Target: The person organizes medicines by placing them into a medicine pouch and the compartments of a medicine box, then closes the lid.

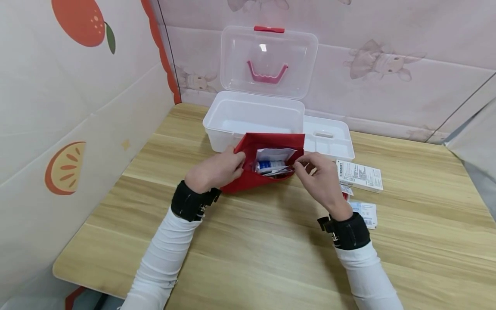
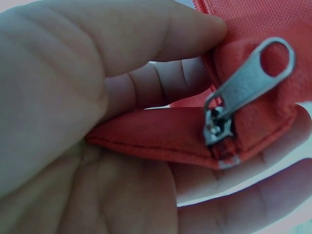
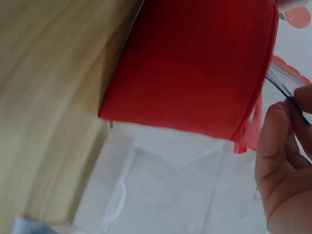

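Note:
In the head view a red zip pouch (image 1: 252, 183) is held open over the table. My left hand (image 1: 217, 170) grips its left edge; the left wrist view shows the metal zipper pull (image 2: 258, 75) by the fingers. Inside the pouch lie a blue-and-white item (image 1: 270, 164) and a folded white paper packet (image 1: 275, 153). At the pouch's right side my right hand (image 1: 319, 178) pinches a thin metal tool with a dark end (image 3: 280, 86), its slim metal part reaching into the pouch mouth. Its kind I cannot tell.
Behind the pouch stands a clear plastic box (image 1: 252, 112) with its lid (image 1: 271, 56) raised. A white compartment tray (image 1: 333, 140) sits beside it. To the right lie a white printed carton (image 1: 360, 175) and a blue-and-white packet (image 1: 365, 214), partly behind the right wrist.

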Available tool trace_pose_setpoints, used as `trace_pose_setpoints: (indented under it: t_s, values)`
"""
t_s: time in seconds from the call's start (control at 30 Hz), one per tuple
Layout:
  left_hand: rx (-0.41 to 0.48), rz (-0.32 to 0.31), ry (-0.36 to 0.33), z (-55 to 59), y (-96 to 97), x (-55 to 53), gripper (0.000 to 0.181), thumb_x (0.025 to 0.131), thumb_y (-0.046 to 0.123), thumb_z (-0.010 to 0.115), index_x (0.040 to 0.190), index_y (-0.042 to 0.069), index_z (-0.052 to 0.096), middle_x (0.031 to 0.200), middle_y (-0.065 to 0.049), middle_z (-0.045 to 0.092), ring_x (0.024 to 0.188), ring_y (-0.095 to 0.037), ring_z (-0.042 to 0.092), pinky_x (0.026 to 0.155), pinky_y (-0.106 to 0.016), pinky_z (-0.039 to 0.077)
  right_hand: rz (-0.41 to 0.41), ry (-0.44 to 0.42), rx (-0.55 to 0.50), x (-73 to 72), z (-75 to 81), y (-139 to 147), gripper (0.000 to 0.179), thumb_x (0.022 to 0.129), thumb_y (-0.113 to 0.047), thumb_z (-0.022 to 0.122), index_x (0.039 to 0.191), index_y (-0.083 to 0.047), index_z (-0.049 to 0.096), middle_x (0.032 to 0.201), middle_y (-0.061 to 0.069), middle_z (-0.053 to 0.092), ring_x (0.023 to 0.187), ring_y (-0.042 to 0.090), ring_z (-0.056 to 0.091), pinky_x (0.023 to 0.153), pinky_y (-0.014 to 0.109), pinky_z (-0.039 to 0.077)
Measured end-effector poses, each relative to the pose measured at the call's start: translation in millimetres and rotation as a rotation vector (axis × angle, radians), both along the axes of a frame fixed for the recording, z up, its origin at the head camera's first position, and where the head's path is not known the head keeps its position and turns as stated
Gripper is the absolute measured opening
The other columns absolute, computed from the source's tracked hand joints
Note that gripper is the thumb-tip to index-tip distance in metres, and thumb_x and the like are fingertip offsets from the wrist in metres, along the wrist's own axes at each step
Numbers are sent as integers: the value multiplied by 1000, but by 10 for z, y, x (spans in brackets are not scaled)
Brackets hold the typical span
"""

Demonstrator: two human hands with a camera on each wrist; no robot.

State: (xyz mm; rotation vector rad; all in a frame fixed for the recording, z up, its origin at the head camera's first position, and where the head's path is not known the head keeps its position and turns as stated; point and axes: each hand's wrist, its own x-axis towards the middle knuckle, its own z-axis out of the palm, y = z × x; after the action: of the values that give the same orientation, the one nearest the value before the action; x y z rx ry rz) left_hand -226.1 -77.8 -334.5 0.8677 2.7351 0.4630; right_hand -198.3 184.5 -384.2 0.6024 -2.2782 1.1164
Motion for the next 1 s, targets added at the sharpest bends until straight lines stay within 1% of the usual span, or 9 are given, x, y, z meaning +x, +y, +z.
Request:
trace_pose_setpoints:
  t_s: [0.1, 0.2, 0.4, 0.6, 0.67, 0.77, 0.9, 1.0]
  values:
    - [-2, -1, -1, -2, 2, 2, 12, 90, 11, 50, 101, 5, 49, 106, -15, 50, 92, -23, 51, 76, -37, 54, -1, -4, 50, 8, 35, 35, 4, 81, -7, 63, 84, -6, 66, 74, 6, 63, 63, 10, 52, 51, 38, 47]
    - [1, 2, -5, -2, 4, 1, 12, 90, 11, 51, 101, 6, 49, 107, -15, 50, 92, -23, 51, 76, -37, 54, -8, -6, 63, 8, 64, 39, 5, 82, -8, 64, 85, -6, 67, 73, 5, 61, 63, 10, 52, 51, 36, 46]
    - [15, 15, -14, -10, 2, -4, 12, 90, 11, 52, 101, 8, 49, 109, -14, 50, 93, -22, 50, 75, -36, 54, 31, -26, 21, -10, 78, -18, 8, 86, -10, 63, 90, -5, 68, 78, 6, 63, 70, 10, 53, 52, 37, 46]
    - [10, 4, -1, -19, 2, -9, 12, 90, 11, 52, 100, 7, 49, 107, -14, 50, 92, -22, 50, 75, -36, 54, 3, -13, -68, -27, 63, -101, 10, 86, -12, 62, 92, -6, 69, 83, 8, 68, 73, 10, 57, 50, 33, 46]
    - [6, -1, 3, -21, 3, -11, 11, 90, 11, 52, 99, 7, 49, 106, -14, 50, 91, -22, 50, 75, -36, 54, 0, -19, -75, -37, 48, -140, 9, 86, -12, 62, 91, -7, 68, 84, 7, 68, 73, 10, 58, 50, 32, 46]
    - [9, -6, 6, -26, 4, -15, 9, 90, 10, 51, 99, 7, 49, 105, -14, 51, 91, -22, 51, 76, -36, 53, 7, -34, -46, -49, 20, -201, 9, 86, -12, 62, 91, -7, 68, 81, 6, 68, 69, 9, 56, 49, 31, 46]
    - [10, -13, 13, -28, 6, -17, 9, 90, 9, 51, 98, 6, 49, 104, -15, 52, 91, -22, 51, 76, -37, 53, 20, -40, -10, -60, -13, -254, 9, 84, -9, 63, 91, -4, 67, 76, 6, 66, 62, 10, 54, 49, 33, 47]
    - [2, -14, 18, -25, 9, -15, 10, 90, 10, 51, 99, 6, 49, 105, -15, 51, 91, -23, 51, 76, -37, 54, 15, -42, -18, -61, -25, -264, 9, 83, -7, 63, 90, -4, 67, 74, 7, 66, 61, 11, 54, 49, 34, 47]
